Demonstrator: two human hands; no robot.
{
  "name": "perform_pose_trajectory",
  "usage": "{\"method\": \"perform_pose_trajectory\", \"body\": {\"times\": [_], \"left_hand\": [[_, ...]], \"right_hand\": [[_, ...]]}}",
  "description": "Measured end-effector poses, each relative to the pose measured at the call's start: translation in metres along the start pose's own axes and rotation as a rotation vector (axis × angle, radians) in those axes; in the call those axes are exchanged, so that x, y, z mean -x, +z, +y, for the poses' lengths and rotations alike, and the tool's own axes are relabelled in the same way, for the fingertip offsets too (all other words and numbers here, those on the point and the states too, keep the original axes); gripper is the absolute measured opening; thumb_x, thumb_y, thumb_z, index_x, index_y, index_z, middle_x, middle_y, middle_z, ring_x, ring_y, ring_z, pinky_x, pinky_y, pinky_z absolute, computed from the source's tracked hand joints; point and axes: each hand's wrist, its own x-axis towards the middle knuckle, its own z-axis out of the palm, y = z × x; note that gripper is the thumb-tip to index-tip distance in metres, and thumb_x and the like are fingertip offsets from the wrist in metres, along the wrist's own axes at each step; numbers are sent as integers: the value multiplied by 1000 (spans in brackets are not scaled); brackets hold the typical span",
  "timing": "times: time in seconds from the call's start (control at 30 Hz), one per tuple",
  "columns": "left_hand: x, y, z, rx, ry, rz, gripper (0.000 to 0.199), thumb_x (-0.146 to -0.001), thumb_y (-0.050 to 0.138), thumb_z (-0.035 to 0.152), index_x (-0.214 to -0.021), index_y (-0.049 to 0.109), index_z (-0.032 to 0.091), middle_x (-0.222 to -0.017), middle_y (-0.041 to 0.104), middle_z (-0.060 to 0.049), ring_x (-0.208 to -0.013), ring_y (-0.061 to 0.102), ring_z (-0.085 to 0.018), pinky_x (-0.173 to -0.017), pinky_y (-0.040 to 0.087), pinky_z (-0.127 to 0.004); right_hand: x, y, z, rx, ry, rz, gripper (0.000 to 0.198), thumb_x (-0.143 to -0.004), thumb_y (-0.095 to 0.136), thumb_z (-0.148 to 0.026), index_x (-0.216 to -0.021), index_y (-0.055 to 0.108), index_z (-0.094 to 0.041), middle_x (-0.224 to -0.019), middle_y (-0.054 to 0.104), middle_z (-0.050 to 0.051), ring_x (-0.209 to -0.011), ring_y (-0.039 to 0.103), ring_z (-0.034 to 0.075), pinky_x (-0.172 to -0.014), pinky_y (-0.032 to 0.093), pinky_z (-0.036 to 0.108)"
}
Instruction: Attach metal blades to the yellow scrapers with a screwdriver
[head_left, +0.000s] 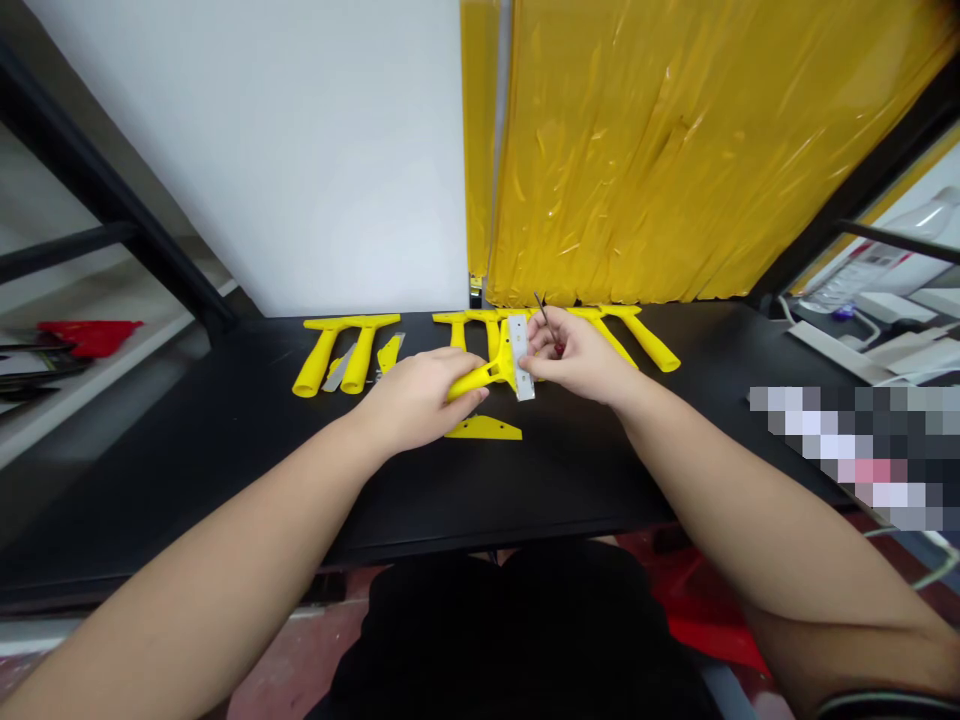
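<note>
My left hand [424,395] is wrapped round the handle of a yellow scraper [474,380], which it holds over the black table. A flat metal blade [520,360] with small holes lies across the scraper's head. My right hand [577,352] is closed on a thin screwdriver [558,347] with a red part and a dark shaft pointing up. Its fingertips also touch the edge of the blade. Just below the scraper, a yellow trapezoid plate [486,428] with small holes lies on the table. Whether any screws sit in the blade is too small to tell.
Two yellow scraper handles [360,352] stand at the left, with a loose blade [340,370] and a small yellow piece [388,353] near them. More yellow handles [651,340] line the back right. A white panel [337,150] and yellow plastic sheeting [637,150] rise behind the table [570,470].
</note>
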Motion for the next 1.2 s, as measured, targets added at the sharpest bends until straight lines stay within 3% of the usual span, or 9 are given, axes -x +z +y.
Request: {"method": "perform_pose_trajectory", "body": {"times": [0.27,0.53,0.83,1.0,1.2], "left_hand": [[1,-1,-1,11,8,-13,39,-103,54,47,-126,71,21,-111,73,-10,-102,70,-28,-88,53,-41],[2,0,-2,-17,51,-2,39,-104,52,45,-129,70,20,-116,75,-11,-106,71,-28,-89,54,-41],[3,-1,-2,-40,100,6,36,-104,52,41,-127,71,19,-113,75,-11,-102,71,-27,-86,55,-39],[4,-1,0,-3,86,13,41,-103,54,41,-137,64,21,-119,76,-11,-98,72,-25,-84,54,-38],[3,-4,1,31,76,-12,42,-102,55,41,-141,59,24,-116,76,-8,-96,73,-25,-79,51,-35]], "right_hand": [[0,-5,-1,30,-18,-34,30,-67,74,-13,-91,57,-22,-79,62,-2,-67,56,13,-63,48,29],[0,-3,0,12,95,-75,16,-68,76,-18,-78,63,-20,-69,64,-1,-64,58,14,-64,46,29],[0,-4,2,-16,132,-99,24,-70,84,-27,-73,62,-20,-65,63,-2,-57,52,11,-55,37,26],[1,-6,-4,-47,142,-148,28,-68,89,-30,-73,62,-20,-65,64,-2,-57,52,11,-56,40,26],[1,-8,-5,-34,94,-177,16,-72,81,-23,-76,66,-19,-69,65,-1,-61,55,12,-59,43,27]]}}
